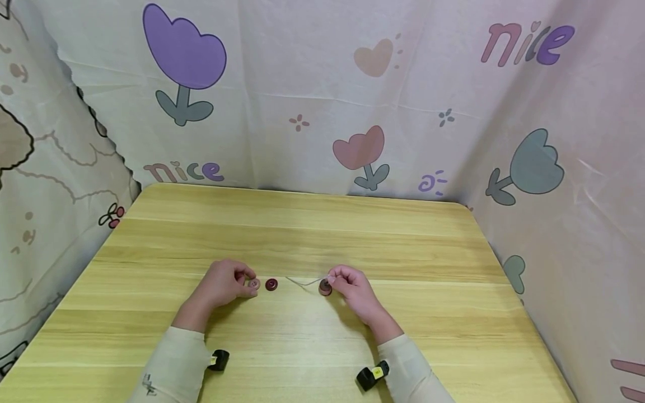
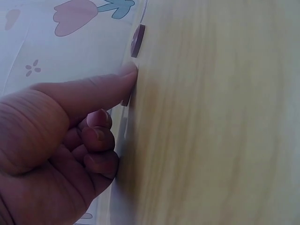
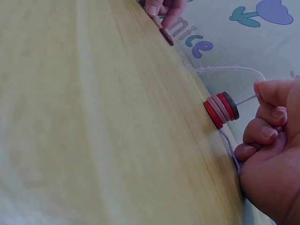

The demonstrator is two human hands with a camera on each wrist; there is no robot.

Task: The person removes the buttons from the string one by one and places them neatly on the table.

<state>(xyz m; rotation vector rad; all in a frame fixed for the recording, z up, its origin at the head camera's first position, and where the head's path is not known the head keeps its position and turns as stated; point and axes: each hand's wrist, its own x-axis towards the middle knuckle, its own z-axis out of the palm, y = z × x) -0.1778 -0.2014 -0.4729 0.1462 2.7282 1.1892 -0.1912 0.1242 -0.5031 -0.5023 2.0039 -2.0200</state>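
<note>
With thumb and index finger, my left hand (image 1: 221,286) pinches the edge of a pink button (image 1: 254,284) low over the table; in the left wrist view the thumb hides most of it. Just right of it, a dark red button (image 1: 271,284) lies flat. My right hand (image 1: 356,292) pinches a thin pale string (image 3: 227,68) between thumb and index finger, the other fingers curled. Threaded on this string is a stack of several red, pink and dark buttons (image 3: 220,110), close below the fingertips. One string end trails left toward the dark red button.
The wood-grain table (image 1: 282,347) reaches back to a patterned cloth (image 1: 282,67) hung behind and at both sides. Black cameras (image 1: 219,360) are strapped at both wrists beside the pale sleeves (image 1: 173,364).
</note>
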